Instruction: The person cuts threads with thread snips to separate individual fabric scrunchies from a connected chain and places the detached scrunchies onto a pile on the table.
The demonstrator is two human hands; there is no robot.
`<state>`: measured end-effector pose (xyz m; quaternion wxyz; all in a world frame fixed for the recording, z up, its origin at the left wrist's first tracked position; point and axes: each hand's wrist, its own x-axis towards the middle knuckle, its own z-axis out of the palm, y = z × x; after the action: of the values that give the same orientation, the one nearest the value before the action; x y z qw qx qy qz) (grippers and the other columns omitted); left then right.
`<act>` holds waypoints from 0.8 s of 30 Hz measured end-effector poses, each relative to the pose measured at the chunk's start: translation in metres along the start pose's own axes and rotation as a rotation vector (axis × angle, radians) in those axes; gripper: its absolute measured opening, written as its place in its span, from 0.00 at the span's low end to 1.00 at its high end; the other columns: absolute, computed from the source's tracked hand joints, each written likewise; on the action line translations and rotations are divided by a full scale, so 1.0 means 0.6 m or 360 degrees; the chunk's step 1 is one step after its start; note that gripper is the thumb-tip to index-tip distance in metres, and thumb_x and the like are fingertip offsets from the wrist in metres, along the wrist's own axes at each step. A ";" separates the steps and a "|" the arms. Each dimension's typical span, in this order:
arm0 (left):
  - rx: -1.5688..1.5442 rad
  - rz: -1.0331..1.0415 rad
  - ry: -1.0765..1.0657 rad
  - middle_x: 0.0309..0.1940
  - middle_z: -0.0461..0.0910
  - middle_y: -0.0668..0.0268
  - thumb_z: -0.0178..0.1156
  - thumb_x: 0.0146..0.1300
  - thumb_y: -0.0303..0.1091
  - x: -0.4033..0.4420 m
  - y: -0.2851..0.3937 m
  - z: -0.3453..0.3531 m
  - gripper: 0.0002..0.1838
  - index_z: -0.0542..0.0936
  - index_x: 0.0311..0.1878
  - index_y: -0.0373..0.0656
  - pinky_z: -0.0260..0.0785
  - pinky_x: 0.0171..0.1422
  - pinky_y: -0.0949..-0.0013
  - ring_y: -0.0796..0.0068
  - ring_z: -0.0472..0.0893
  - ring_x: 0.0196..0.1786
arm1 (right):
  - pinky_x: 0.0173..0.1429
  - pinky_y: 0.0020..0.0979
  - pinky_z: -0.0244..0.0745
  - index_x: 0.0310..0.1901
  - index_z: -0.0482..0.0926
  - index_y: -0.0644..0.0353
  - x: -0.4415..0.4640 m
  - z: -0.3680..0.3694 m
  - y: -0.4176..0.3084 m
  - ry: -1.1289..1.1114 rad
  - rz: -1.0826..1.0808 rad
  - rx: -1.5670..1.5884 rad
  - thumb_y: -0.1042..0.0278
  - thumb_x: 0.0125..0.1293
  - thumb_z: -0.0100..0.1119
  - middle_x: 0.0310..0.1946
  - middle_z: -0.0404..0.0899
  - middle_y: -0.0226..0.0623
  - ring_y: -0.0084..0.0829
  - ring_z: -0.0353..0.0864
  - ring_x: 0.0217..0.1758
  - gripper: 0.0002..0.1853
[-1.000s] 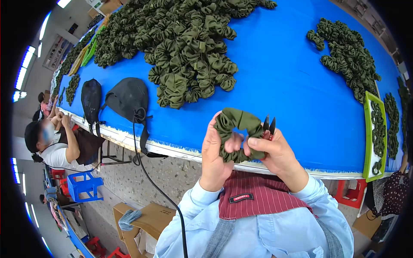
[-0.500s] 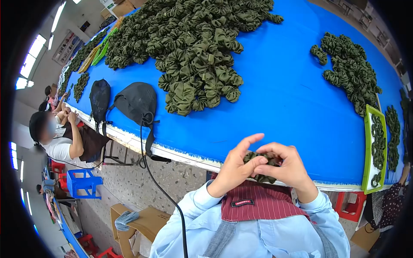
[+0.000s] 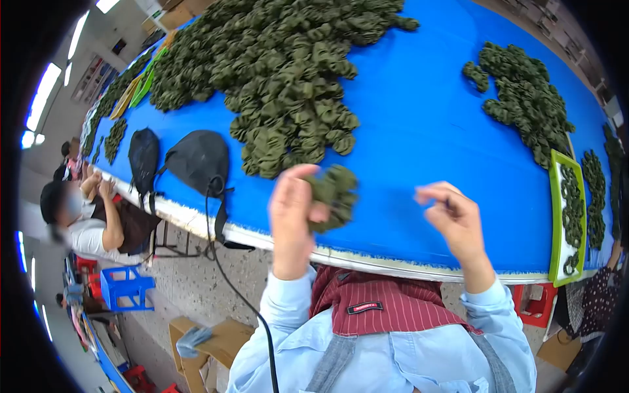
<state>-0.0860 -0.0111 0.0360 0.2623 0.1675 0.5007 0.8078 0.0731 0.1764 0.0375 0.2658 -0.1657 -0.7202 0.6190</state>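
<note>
A dark green fabric scrunchie (image 3: 336, 198) is pinched between the thumb and fingers of my left hand (image 3: 292, 213), above the table near its front edge. The hand and scrunchie are slightly blurred. My right hand (image 3: 455, 226) is off to the right, apart from the scrunchie, over the blue table surface (image 3: 413, 137). Its fingers are curled in toward the thumb; whether anything small is between them does not show. A large heap of similar scrunchies (image 3: 288, 98) lies just beyond my left hand.
Another scrunchie pile (image 3: 527, 98) lies at right, by a green-rimmed tray (image 3: 556, 223) holding several more. Two black bags (image 3: 198, 159) sit at left, with a black cable (image 3: 242, 291) running down past me. A co-worker (image 3: 98, 216) sits at left near a blue stool (image 3: 128, 288).
Both hands were together around the scrunchie. Now my left hand has carried it left and up toward the heap, while my right hand has let go and moved right.
</note>
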 end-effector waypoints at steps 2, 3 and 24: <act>-0.0142 -0.0184 -0.0238 0.28 0.71 0.72 0.51 0.69 0.33 -0.008 -0.039 0.045 0.14 0.71 0.55 0.39 0.63 0.32 0.82 0.86 0.68 0.27 | 0.25 0.16 0.58 0.48 0.79 0.57 0.008 0.029 -0.040 -0.0159 0.0163 0.0017 0.78 0.46 0.68 0.38 0.78 0.27 0.14 0.61 0.20 0.23; -0.0160 -0.0197 -0.0292 0.28 0.71 0.72 0.51 0.69 0.33 -0.011 -0.046 0.054 0.14 0.71 0.55 0.39 0.63 0.32 0.82 0.86 0.68 0.27 | 0.28 0.18 0.61 0.50 0.78 0.58 0.011 0.037 -0.036 -0.0296 0.0189 -0.0027 0.78 0.44 0.70 0.37 0.79 0.28 0.15 0.64 0.23 0.26; 0.2041 0.0361 0.0164 0.31 0.83 0.55 0.55 0.55 0.34 0.209 -0.063 0.066 0.13 0.80 0.42 0.41 0.72 0.40 0.55 0.52 0.81 0.35 | 0.11 0.15 0.44 0.44 0.77 0.64 0.164 -0.143 0.016 0.0452 0.0214 0.0057 0.67 0.62 0.59 0.31 0.82 0.38 0.10 0.54 0.10 0.11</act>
<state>-0.1563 0.1056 0.0207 -0.0008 0.3035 0.8744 0.3785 0.0439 0.3030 0.0532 0.3260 -0.2946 -0.6514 0.6185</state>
